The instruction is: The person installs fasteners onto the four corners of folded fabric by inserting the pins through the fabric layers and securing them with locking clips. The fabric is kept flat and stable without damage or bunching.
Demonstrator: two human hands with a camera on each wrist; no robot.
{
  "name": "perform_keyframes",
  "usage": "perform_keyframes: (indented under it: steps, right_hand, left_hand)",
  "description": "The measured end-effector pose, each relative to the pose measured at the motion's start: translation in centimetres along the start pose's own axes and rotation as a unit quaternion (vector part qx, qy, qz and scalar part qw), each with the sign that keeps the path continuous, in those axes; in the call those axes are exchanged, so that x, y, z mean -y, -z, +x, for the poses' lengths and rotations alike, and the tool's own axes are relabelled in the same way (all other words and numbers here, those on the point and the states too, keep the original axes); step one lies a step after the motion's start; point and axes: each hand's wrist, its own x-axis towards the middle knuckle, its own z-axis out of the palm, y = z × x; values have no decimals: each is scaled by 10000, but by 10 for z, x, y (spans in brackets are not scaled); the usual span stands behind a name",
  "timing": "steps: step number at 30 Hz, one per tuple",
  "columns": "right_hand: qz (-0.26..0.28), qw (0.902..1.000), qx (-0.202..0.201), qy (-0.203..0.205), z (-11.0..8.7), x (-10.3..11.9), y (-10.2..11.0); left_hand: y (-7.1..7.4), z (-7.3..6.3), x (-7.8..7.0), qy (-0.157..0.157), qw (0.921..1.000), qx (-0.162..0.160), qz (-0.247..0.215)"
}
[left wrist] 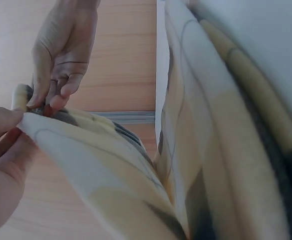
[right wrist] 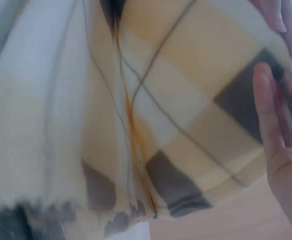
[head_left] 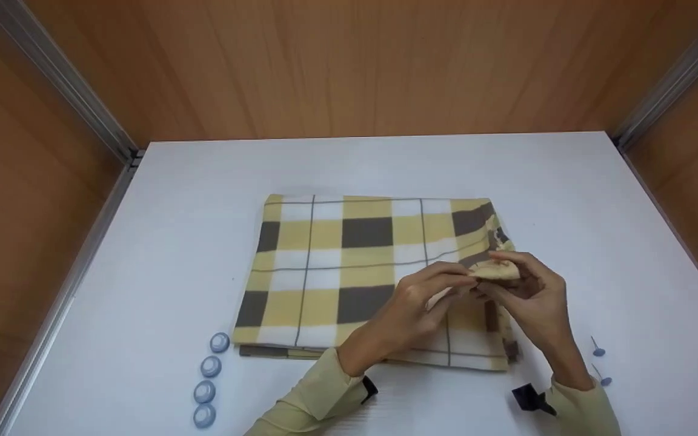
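A folded checked cloth in yellow, white and dark grey lies on the white table. My left hand pinches a lifted part of its right side between thumb and fingers. My right hand grips the same raised edge from the right, close to the left fingertips. In the left wrist view the raised cloth stretches from the fingertips down to the folded layers. The right wrist view shows the cloth's checked face hanging from the hands. Whether anything small sits between the fingers is hidden.
Several round grey-blue caps stand in a column left of the cloth. On the right lie two blue-headed pins with thin spikes. Wooden panels enclose the white table at the back and sides.
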Motion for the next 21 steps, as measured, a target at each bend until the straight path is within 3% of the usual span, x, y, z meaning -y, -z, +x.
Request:
perform_keyframes:
  steps: [6,10,16,21]
  right_hand:
    - [-204,9976,-665,-3,-4,5,-11]
    - [-2,9928,-1087,-507,-6,9,-19]
    - [214,9690,-2082,-1313,-10,15,-31]
    - [885,9514,-2557,-1469,-7,17,-39]
  left_hand:
    - [-2,-1,-7,206,9995,56,-217]
    - [-1,-4,-14,557,9979,223,-242]
    - [3,-6,-25,933,9905,852,546]
    - [6,-10,-34,1303,9835,977,785]
